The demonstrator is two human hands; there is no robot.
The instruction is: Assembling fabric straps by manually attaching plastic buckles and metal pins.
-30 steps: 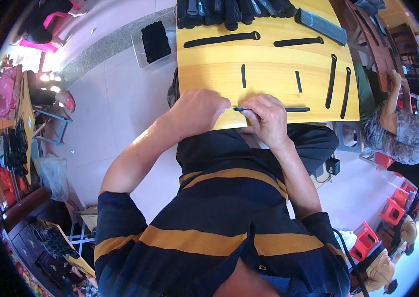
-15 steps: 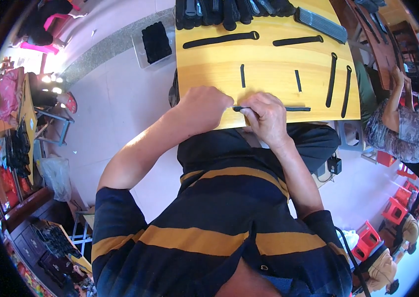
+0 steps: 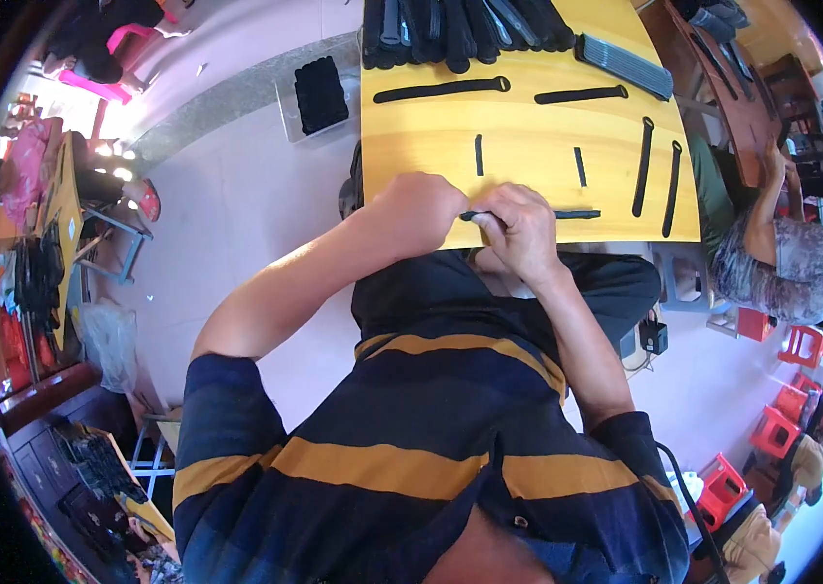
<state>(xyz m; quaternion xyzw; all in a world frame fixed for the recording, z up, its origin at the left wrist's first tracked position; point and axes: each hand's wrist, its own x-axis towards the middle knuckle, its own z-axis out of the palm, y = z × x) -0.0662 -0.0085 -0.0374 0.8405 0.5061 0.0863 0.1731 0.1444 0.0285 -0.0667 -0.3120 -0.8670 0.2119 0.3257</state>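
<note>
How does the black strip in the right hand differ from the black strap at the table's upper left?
Hold: the black strip is gripped in the right hand, its middle covered; the black strap lies untouched.
Right end: the strip's looks plain; the strap's has a ring.
Place: the strip is by the table's near edge; the strap lies farther away.
Shared: both are narrow and run roughly left to right.

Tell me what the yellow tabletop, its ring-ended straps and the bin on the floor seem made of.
Yellow tabletop: probably wood or wood-look laminate, smooth; faint grain streaks show.
Ring-ended straps: perhaps fabric, matte black; they barely reflect light, but any weave is too small to see.
Floor bin: apparently plastic, smooth; its pale walls look see-through.
</note>
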